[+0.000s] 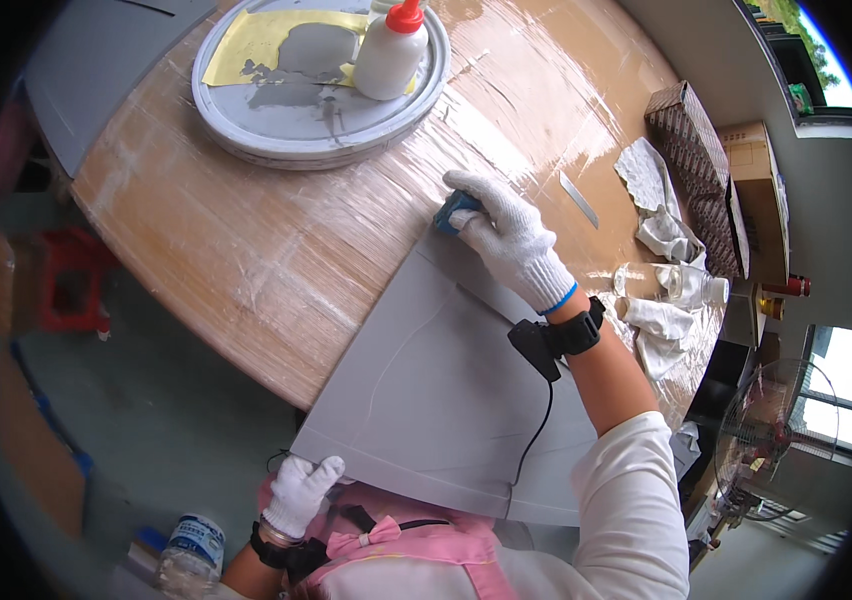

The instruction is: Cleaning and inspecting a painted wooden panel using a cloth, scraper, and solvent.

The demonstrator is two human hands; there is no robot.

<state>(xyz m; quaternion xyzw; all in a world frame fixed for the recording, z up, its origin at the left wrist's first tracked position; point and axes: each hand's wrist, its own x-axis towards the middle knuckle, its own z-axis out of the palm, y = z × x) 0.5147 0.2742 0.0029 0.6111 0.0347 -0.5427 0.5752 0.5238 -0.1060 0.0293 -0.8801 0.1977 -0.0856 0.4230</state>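
1. The round grey tray at the far side of the table holds a yellow sheet smeared with grey paste and a white squeeze bottle with a red cap, standing upright.
2. Your right hand, gloved in white, is closed around a small blue block and presses it onto the far corner of the grey panel.
3. Your left hand, also gloved, has its fingers curled over the near left corner of the panel, pinning it.
4. The panel lies flat, partly overhanging the table's near edge toward you.
5. To your right lie crumpled white rags, a clear glass jar on its side, a thin metal strip and a patterned box. A plastic water bottle stands low by your left.
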